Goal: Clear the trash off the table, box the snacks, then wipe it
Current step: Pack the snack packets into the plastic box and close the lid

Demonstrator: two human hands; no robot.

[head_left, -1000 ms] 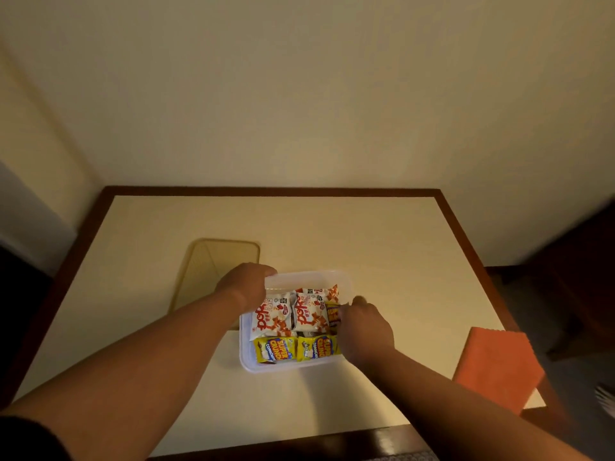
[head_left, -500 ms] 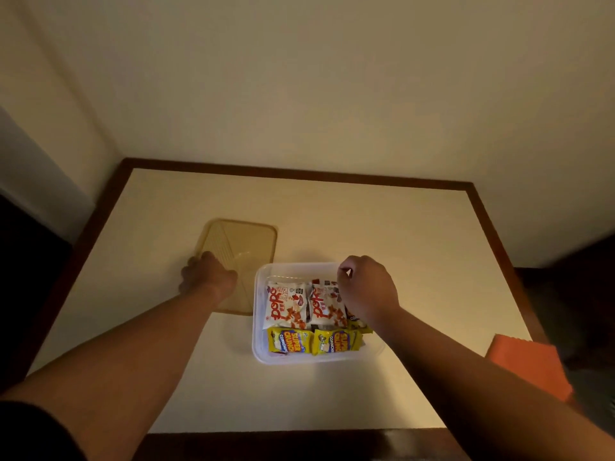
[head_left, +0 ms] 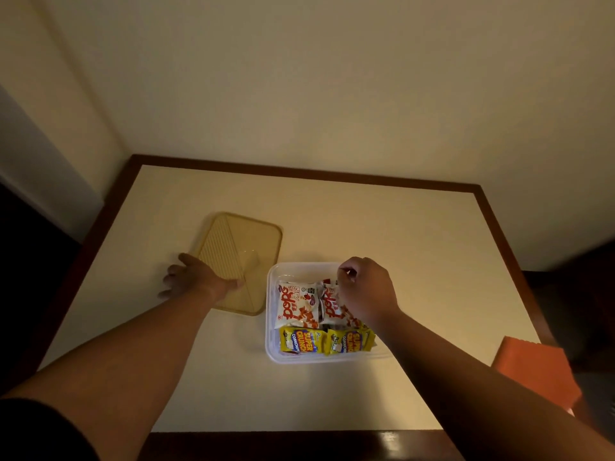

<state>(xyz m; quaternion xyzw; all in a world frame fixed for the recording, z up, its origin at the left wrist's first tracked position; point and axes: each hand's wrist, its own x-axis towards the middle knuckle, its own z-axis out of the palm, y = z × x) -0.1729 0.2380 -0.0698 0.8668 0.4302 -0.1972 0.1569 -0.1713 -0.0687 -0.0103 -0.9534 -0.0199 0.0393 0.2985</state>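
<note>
L hand (head_left: 196, 281) spread on lid (head_left: 239, 261); R hand (head_left: 366, 291) pinching over box (head_left: 271, 344) w/ 4 snack packs (head_left: 296, 304).

On the worktop (head_left: 399, 227) the box (head_left: 271, 347) sits in front of me, a little right of centre. In it, two packets (head_left: 296, 306) lie at the back and two more (head_left: 301, 341) in front. The lid (head_left: 239, 257) lies flat just left of the box. A cloth (head_left: 535, 371) rests at the worktop's near right edge, well apart from the box.

L hand (head_left: 196, 281) spread on lid (head_left: 241, 261), R hand (head_left: 366, 291) over snacks (head_left: 298, 307) in box (head_left: 271, 356), orange cloth (head_left: 535, 371)
</note>
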